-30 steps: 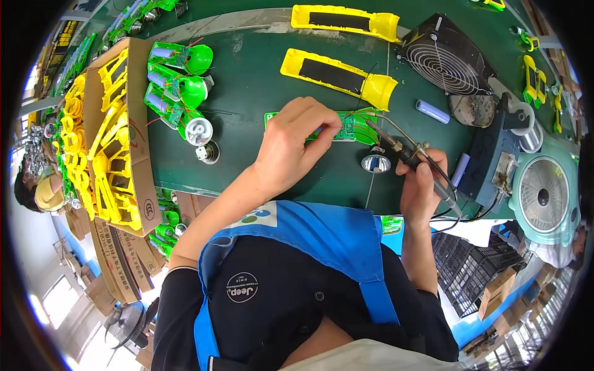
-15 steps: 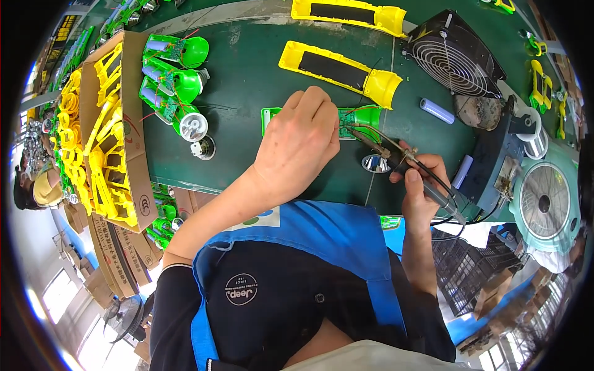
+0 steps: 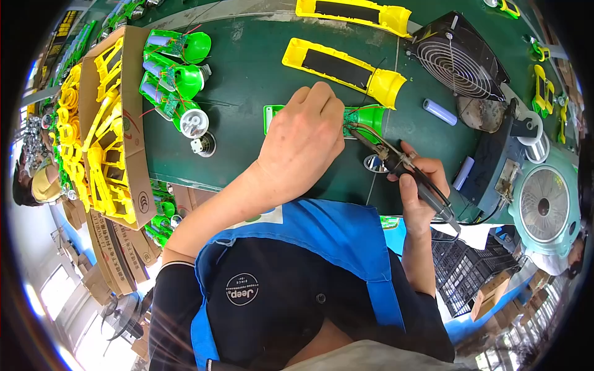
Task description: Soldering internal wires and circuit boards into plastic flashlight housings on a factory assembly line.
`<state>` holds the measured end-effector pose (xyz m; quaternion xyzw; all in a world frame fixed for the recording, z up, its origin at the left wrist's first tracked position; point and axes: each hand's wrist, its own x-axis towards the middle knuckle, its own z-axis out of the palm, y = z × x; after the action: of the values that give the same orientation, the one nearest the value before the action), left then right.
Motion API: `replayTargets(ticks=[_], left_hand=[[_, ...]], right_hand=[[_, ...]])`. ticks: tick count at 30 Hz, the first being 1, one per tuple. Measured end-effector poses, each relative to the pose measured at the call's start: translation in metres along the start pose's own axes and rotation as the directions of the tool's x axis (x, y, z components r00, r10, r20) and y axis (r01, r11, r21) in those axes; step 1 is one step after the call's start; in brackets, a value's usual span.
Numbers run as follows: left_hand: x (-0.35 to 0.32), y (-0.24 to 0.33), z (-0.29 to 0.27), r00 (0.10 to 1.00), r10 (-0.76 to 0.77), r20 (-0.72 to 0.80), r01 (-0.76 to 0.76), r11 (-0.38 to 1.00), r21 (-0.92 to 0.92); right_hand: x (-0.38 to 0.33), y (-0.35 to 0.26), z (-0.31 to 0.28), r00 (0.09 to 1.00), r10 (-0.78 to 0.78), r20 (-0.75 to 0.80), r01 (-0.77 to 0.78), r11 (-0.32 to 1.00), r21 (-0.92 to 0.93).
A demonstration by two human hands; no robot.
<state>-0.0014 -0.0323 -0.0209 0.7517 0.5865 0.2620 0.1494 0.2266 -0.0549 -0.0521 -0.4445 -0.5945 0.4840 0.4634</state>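
Observation:
A green plastic housing (image 3: 372, 115) with a small circuit board (image 3: 351, 119) and thin wires lies on the table. Over its left part bends my left hand (image 3: 303, 143), fingers curled together and pressed down; whatever they pinch is hidden beneath them. My right hand (image 3: 422, 185) grips a soldering iron (image 3: 427, 188), its tip pointing at the board beside my left fingertips. A thin metal tube runs along the iron toward the same spot. Just behind the housing is a yellow casing (image 3: 387, 89) with a dark strip. A round reflector (image 3: 375, 163) sits below the iron's tip.
Left, a cardboard box (image 3: 133, 136) holds yellow frames. Several green housings (image 3: 192, 80) with batteries stand beside it, near a silver lamp part (image 3: 203, 145). Rightward are a black fan (image 3: 455, 62), a blue-grey battery cell (image 3: 440, 112), a dark metal stand (image 3: 495, 161) and a pale green fan (image 3: 544, 201).
The view has shifted slightly. Both hands stay at the housing, with the iron's tip still at the board beside my left fingers; its rear end has tipped a little lower.

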Motion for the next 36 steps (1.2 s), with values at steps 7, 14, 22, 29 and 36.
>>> replayTargets(ticks=[7, 14, 22, 29, 36], left_hand=[[-0.001, 0.0, -0.001, 1.0, 0.006, 0.005, -0.006, 1.0, 0.003], [0.0, 0.001, -0.002, 1.0, -0.003, 0.011, 0.003, 1.0, -0.001], [0.0, 0.002, -0.003, 0.999, -0.026, 0.047, 0.026, 1.0, -0.011], [0.0, 0.002, -0.003, 0.998, -0.033, 0.055, 0.035, 0.999, -0.028], [0.001, 0.001, -0.005, 0.998, 0.004, 0.067, -0.004, 1.0, 0.003]], right_hand=[[-0.005, 0.002, 0.0, 0.989, 0.07, -0.133, -0.052, 0.989, 0.138], [-0.006, -0.001, -0.001, 0.982, 0.126, -0.14, -0.091, 0.967, 0.238], [0.003, -0.01, -0.003, 0.988, -0.028, -0.15, 0.043, 0.994, 0.099], [0.012, -0.014, -0.005, 0.993, -0.033, -0.112, 0.04, 0.997, 0.061], [0.021, -0.019, -0.002, 0.991, -0.04, -0.126, 0.042, 0.999, 0.011]])
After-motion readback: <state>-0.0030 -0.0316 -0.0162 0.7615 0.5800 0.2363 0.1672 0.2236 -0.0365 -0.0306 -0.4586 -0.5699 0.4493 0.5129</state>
